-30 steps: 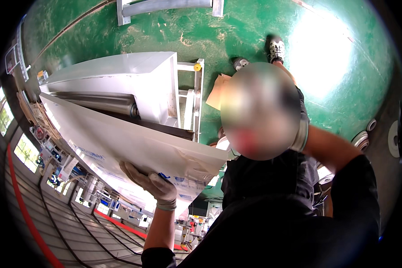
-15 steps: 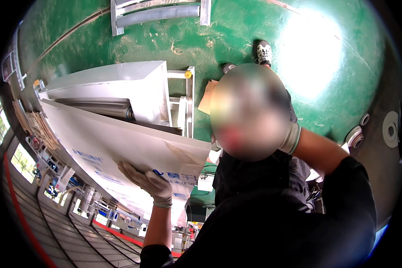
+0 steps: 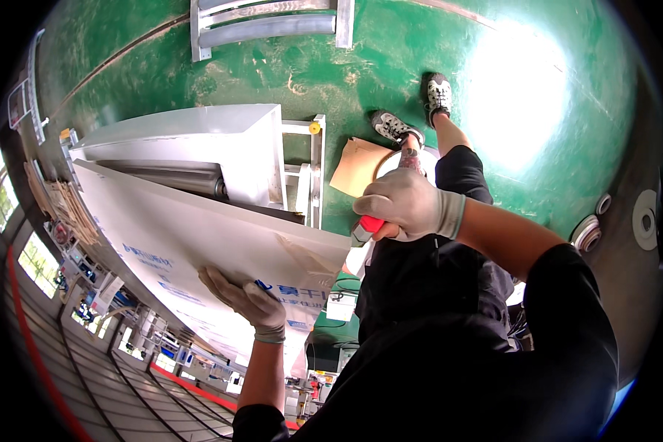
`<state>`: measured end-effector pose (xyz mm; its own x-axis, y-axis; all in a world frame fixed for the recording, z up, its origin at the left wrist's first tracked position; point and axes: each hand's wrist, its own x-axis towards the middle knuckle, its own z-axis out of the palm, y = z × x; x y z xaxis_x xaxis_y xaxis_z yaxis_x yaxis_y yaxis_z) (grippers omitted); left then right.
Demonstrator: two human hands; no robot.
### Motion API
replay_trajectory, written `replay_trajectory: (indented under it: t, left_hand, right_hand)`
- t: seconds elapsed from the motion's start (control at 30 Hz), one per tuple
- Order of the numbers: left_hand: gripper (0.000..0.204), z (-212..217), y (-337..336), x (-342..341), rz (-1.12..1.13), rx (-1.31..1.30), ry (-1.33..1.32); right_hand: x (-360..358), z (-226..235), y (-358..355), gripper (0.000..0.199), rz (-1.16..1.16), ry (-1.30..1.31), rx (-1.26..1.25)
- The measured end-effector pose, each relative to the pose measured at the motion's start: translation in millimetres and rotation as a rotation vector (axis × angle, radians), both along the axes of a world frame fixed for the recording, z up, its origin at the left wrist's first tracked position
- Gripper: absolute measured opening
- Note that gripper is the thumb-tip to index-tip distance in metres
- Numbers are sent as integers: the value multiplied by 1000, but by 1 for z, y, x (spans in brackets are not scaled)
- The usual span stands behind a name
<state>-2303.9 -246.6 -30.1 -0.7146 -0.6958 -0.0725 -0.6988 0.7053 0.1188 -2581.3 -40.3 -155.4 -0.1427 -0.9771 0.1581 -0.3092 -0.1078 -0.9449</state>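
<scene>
A large white panel (image 3: 199,228) with blue printing and a strip of brown tape near its right end lies at the left. My left hand (image 3: 247,300), in a pale glove, rests on it with fingers stretched out. Just beyond the panel's right corner, my gloved right hand (image 3: 409,205) is closed round a small red-and-grey hand tool (image 3: 367,227). Most of the tool is hidden in the fist, so its exact kind does not show. Whether its end touches the panel, I cannot tell.
Behind the panel stands a white machine housing (image 3: 250,140) with a metal roller (image 3: 199,180) and a white frame (image 3: 318,169). Brown cardboard (image 3: 357,166) lies on the green floor near my feet. A roller frame (image 3: 272,28) stands farther off; rolls (image 3: 586,233) sit at right.
My right hand has moved left, toward the panel's corner. A blur covered it earlier; now the hand and tool show. My left hand stays on the panel.
</scene>
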Motion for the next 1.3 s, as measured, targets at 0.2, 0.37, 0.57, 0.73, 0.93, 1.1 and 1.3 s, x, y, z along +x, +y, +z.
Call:
replay_trajectory:
  t: [0.2,0.37,0.57,0.73,0.93,1.1,1.3]
  left_hand:
    - [76,-1,-1,1,-9,-4,5]
    - [77,2,0,0,3,-5,11]
    - [76,-4,-2,8,25,-22,28]
    - [76,-6,-3,9,15,-27,37]
    - [76,-6,-4,9,-19,-37,33]
    - [74,-3,-1,6,-7,-31,51]
    - [72,-6,-1,5,-35,-44,101]
  right_hand:
    - [-50,5,-19,46,128,188,-146]
    - [-81,30,-31,38,291,328,-123]
    - [-90,43,-36,38,323,295,-87]
    - [-97,57,-34,34,374,349,12]
    - [-92,57,-24,37,345,265,92]
    - [-82,76,-8,30,262,148,243]
    - [-63,92,26,38,31,185,280]
